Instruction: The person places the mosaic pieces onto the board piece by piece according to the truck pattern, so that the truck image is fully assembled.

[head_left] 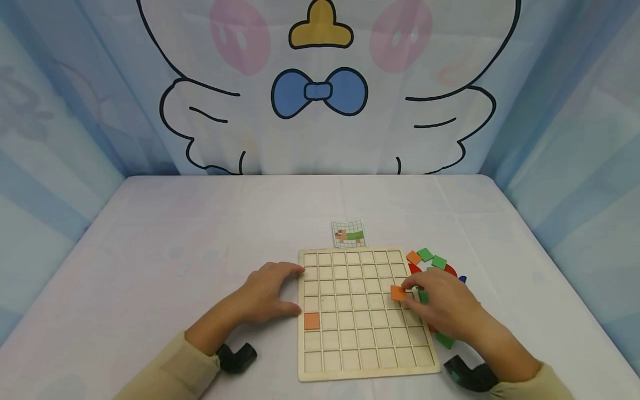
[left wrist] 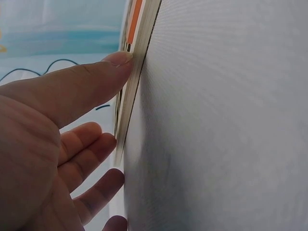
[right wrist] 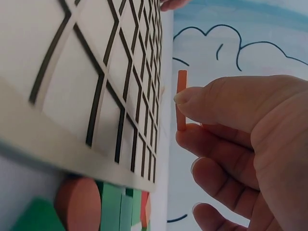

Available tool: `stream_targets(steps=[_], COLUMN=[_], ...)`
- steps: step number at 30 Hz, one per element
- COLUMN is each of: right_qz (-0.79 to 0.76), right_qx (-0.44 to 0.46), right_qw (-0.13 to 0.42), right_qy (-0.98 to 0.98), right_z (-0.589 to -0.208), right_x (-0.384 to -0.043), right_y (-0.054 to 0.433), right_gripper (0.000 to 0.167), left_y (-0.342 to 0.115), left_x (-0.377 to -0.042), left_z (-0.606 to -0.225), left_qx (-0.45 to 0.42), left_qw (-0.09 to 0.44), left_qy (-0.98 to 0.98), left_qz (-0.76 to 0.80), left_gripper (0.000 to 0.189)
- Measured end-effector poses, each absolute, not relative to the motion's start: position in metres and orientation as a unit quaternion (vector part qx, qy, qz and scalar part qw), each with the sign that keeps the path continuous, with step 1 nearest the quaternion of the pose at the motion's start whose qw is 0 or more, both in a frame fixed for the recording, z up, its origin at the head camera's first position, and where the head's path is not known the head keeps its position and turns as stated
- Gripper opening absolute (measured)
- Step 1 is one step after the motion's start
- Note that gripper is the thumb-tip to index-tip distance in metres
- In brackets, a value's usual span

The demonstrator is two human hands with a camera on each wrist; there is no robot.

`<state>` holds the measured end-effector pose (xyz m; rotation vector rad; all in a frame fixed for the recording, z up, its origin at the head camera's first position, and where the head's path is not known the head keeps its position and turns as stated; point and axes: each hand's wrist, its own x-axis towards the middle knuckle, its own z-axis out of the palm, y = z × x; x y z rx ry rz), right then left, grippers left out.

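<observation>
A wooden grid board [head_left: 368, 311] lies on the table, its square cells edged by raised ridges. One orange square tile [head_left: 311, 321] sits in a cell of the leftmost column. My left hand [head_left: 267, 294] rests at the board's left edge, thumb and fingers spread and touching the rim, as the left wrist view shows too. Between thumb and fingertip, my right hand [head_left: 447, 303] pinches a second orange square tile [head_left: 398, 293]. In the right wrist view that tile [right wrist: 181, 101] is edge-on and held apart from the board surface.
Loose green, red, orange and blue pieces [head_left: 439, 262] lie right of the board, partly hidden under the right hand. Behind the board is a small picture card [head_left: 349, 234] with a green and orange pattern on a grid. A printed curtain [head_left: 320, 139] stands behind the table.
</observation>
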<state>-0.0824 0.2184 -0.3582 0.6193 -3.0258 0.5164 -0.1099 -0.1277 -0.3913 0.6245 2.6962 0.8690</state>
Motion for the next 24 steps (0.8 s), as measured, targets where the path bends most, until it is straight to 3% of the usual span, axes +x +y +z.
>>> stream_targets(steps=[24], right_qz=[0.179], right_qx=[0.265], right_qw=[-0.014], right_qy=[-0.947], right_z=[-0.361], right_x=[-0.086], right_y=[0.183], right_gripper=[0.014], left_y=[-0.127], left_x=[-0.11], left_z=[-0.392], left_qx=[0.208], left_qw=[0.124], left_qy=[0.926], left_qz=[0.291], left_gripper=[0.072])
